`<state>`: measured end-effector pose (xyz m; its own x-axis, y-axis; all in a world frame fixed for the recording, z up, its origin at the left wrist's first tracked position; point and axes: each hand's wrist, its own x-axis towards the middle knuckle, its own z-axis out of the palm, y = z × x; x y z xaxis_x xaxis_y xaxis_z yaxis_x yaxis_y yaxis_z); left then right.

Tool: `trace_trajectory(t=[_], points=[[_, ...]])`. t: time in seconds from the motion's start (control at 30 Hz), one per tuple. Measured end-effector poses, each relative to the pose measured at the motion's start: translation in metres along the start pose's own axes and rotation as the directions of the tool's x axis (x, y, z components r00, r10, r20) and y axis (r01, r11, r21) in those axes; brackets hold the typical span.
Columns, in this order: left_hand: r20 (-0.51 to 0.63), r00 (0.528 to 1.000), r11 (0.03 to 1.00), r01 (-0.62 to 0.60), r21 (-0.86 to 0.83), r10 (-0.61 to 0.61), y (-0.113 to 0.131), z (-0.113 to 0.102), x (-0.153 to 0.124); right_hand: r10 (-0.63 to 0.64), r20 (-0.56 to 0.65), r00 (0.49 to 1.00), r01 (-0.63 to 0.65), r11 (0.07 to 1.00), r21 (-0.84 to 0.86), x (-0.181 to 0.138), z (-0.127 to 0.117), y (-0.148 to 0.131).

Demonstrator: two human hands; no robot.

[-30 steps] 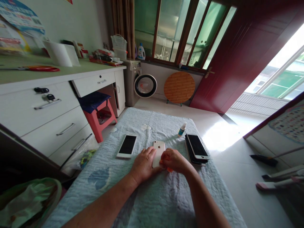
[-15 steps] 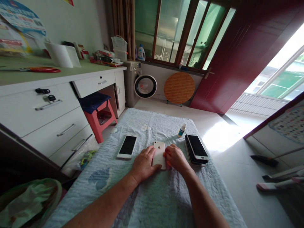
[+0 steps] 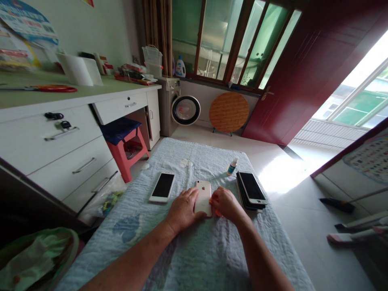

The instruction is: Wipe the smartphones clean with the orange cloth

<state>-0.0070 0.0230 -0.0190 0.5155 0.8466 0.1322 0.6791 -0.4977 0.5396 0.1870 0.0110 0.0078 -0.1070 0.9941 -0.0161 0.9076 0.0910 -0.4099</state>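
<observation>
- Left hand (image 3: 184,208) braces the pale phone (image 3: 203,195), back up on the quilt (image 3: 194,258), between thumb and fingers.
- Right hand (image 3: 224,203) pinches an orange thing (image 3: 218,214) at its right edge; looks mid-job imo.
- White phone (image 3: 163,187), phone stack (image 3: 251,187): done or waiting, can't tell.
- Bottle (image 3: 232,166) stands beyond.

At nine o'clock stands a white desk (image 3: 72,141) with drawers, a navy-topped stool (image 3: 119,130) beside it; at eleven, a washing machine (image 3: 165,109), door open. Brown-framed windows (image 3: 214,44) fill one o'clock, a dark red door (image 3: 291,81) two. Daylight glares on the pale floor (image 3: 303,210) at three.
</observation>
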Motion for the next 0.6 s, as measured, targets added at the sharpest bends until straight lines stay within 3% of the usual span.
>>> trace_trajectory(t=[0.17, 0.27, 0.43, 0.6], points=[[-0.006, 1.000, 1.000, -0.008, 0.007, 0.008, 0.001, 0.000, 0.000, 0.017, 0.190, 0.982, -0.035, 0.995, 0.090, -0.008, -0.010, -0.005], [-0.009, 1.000, 1.000, -0.005, 0.024, 0.005, 0.002, 0.001, -0.001, 0.017, 0.220, 0.975, -0.045, 0.992, 0.119, -0.009, -0.011, -0.006], [-0.006, 1.000, 0.999, -0.010, 0.049, 0.010, 0.004, 0.000, -0.001, 0.002, -0.004, 1.000, -0.002, 1.000, 0.022, -0.002, -0.001, -0.001], [-0.005, 1.000, 0.995, 0.001, 0.095, -0.001, 0.009, -0.004, -0.003, 0.052, -0.174, 0.983, -0.036, 0.995, 0.098, 0.004, 0.010, 0.002]])
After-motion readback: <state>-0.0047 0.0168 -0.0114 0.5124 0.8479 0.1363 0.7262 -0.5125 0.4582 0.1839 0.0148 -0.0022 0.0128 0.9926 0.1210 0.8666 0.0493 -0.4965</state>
